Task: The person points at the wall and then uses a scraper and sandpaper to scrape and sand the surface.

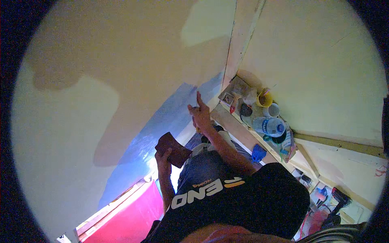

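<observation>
Left hand (163,157) fingers curled, gripping dark brown pad (173,149); right hand (200,114) raised near blue wall patch (162,125), index finger straight, others folded; water bottle (269,126) on shelf (243,135) beside

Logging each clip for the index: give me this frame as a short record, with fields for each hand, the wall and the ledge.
Left: the left hand grips a flat reddish-brown block.
Right: the right hand is raised beside the wall, index finger extended; whether it holds anything is unclear.
Wall: cream, with a blue patch.
Ledge: the wooden ledge carries a yellow cup, a pale cup and a plastic bottle lying on its side.
Lower left: a red panel.
</observation>
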A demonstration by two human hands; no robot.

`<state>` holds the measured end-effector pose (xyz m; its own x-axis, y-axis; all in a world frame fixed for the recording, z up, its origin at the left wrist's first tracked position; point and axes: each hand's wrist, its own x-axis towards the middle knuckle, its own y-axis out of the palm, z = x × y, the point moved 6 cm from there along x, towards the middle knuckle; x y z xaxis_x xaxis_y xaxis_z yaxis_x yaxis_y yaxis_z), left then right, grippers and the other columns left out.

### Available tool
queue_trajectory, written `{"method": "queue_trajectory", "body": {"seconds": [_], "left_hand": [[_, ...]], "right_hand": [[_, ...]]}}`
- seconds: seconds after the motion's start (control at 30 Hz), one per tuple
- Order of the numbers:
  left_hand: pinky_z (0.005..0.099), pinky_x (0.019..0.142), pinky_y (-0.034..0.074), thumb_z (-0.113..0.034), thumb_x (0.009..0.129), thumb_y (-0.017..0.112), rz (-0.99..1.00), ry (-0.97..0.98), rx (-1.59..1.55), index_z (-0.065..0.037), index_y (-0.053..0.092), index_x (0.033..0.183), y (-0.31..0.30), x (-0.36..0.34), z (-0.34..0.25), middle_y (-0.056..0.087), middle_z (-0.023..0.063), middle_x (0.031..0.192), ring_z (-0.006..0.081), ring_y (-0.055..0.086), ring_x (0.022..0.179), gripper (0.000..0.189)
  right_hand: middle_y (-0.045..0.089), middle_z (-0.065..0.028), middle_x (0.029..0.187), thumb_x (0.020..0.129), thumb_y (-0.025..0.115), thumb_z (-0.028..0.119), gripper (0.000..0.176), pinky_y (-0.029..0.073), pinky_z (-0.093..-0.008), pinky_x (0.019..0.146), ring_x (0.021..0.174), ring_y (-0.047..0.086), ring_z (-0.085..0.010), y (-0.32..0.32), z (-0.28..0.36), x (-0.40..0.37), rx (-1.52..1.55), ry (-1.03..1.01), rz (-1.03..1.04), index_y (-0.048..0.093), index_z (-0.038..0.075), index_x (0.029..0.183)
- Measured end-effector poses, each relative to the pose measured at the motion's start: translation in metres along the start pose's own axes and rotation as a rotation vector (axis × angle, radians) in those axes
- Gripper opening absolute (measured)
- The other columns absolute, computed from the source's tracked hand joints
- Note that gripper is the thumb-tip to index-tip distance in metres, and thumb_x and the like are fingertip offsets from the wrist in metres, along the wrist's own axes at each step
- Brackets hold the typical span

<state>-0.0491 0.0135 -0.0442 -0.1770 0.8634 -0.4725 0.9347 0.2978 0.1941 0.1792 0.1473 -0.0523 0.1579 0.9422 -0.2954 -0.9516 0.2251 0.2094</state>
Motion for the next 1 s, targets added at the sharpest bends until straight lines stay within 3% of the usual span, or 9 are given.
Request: {"method": "queue_trajectory", "body": {"seconds": [0.1, 0.2, 0.3, 0.4, 0.7, 1.0], "left_hand": [[0.0358, 0.085, 0.046, -0.015, 0.075, 0.072, -0.018, -0.013, -0.016, 0.001, 0.055, 0.112, -0.004, 0.0, 0.008, 0.062, 0.0081, 0.102, 0.0216, 0.06, 0.093, 0.043], [0.0366, 0.086, 0.046, -0.016, 0.075, 0.072, -0.015, -0.017, 0.024, 0.001, 0.055, 0.111, -0.001, -0.004, 0.004, 0.062, 0.0083, 0.102, 0.0214, 0.06, 0.093, 0.043], [0.0366, 0.086, 0.045, -0.017, 0.075, 0.072, 0.054, 0.023, -0.022, 0.001, 0.056, 0.11, 0.006, -0.005, 0.0, 0.062, 0.008, 0.102, 0.0211, 0.06, 0.093, 0.042], [0.0364, 0.086, 0.045, -0.018, 0.075, 0.072, 0.0, -0.034, 0.085, 0.0, 0.057, 0.108, -0.003, -0.001, 0.005, 0.062, 0.0078, 0.101, 0.021, 0.06, 0.092, 0.041], [0.035, 0.083, 0.047, -0.01, 0.076, 0.071, 0.032, -0.027, -0.16, 0.0, 0.058, 0.106, -0.006, -0.002, 0.015, 0.063, 0.0074, 0.101, 0.0205, 0.06, 0.093, 0.034], [0.0376, 0.087, 0.045, -0.014, 0.076, 0.072, 0.042, -0.017, -0.084, 0.001, 0.057, 0.108, -0.01, -0.011, 0.012, 0.063, 0.0084, 0.1, 0.0217, 0.06, 0.093, 0.038]], "right_hand": [[0.046, 0.0041, 0.052, 0.085, 0.061, 0.011, 0.072, 0.032, -0.0243, 0.03, 0.033, 0.035, -0.0055, 0.003, -0.001, -0.007, 0.049, -0.006, 0.062, 0.023, 0.013, 0.145], [0.047, 0.003, 0.054, 0.085, 0.062, 0.011, 0.073, 0.032, -0.0242, 0.03, 0.034, 0.036, -0.0056, -0.009, 0.012, 0.005, 0.056, 0.032, -0.026, 0.022, 0.014, 0.146], [0.049, 0.001, 0.056, 0.085, 0.062, 0.013, 0.074, 0.033, -0.0239, 0.03, 0.034, 0.037, -0.0065, 0.003, -0.005, 0.001, -0.004, -0.073, 0.043, 0.02, 0.014, 0.146], [0.051, -0.0003, 0.057, 0.085, 0.063, 0.014, 0.075, 0.033, -0.0237, 0.03, 0.034, 0.038, -0.0067, -0.002, 0.007, -0.006, 0.06, 0.042, 0.082, 0.019, 0.017, 0.146], [0.048, 0.0017, 0.057, 0.085, 0.064, 0.014, 0.077, 0.033, -0.0234, 0.029, 0.034, 0.038, -0.0061, 0.0, 0.005, -0.006, 0.138, 0.017, 0.085, 0.018, 0.019, 0.147], [0.046, 0.0031, 0.055, 0.085, 0.064, 0.014, 0.079, 0.034, -0.0238, 0.03, 0.034, 0.038, -0.0063, 0.001, 0.006, -0.005, 0.138, 0.068, 0.054, 0.016, 0.019, 0.147]]}}
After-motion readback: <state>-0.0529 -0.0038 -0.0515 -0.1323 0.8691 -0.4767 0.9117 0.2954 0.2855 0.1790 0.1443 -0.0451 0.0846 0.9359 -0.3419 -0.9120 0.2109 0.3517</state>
